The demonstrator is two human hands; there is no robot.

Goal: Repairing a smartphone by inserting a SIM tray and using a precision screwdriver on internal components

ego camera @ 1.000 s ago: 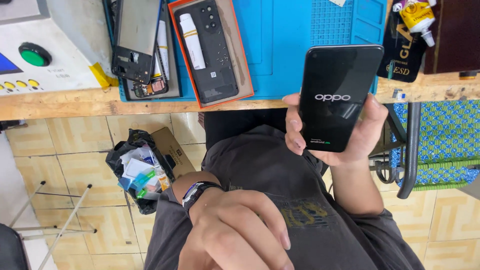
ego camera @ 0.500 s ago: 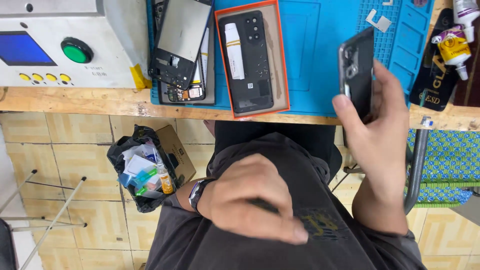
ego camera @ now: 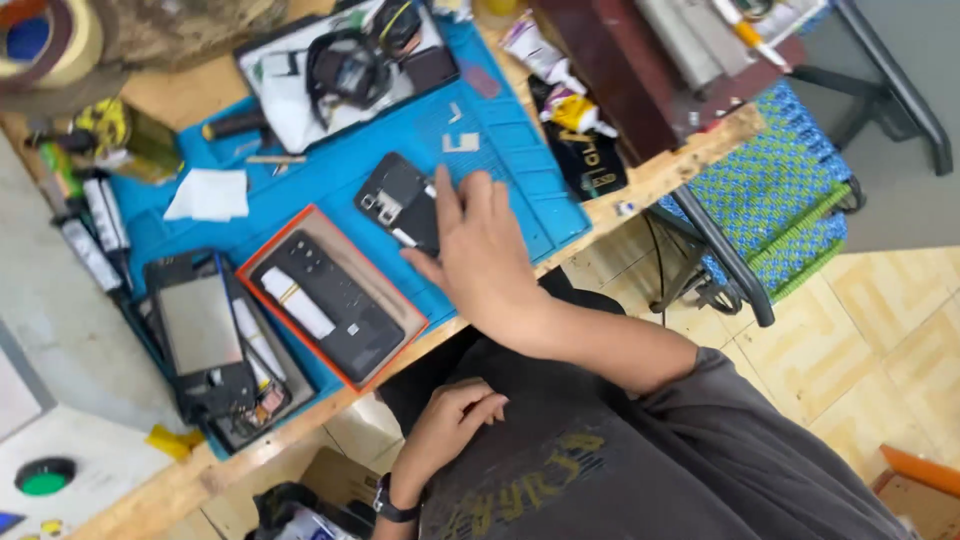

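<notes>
We note the right hand (ego camera: 480,250) pressing flat, fingers spread, on the dark smartphone (ego camera: 398,200), steadying it against the blue mat (ego camera: 520,190), while the left hand (ego camera: 448,420) rests loosely curled, empty, on the lap.

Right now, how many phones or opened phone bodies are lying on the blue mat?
3: one under the right hand, one in the orange-rimmed tray, one dismantled at the mat's near-left end. More may hide in the clutter behind.
</notes>
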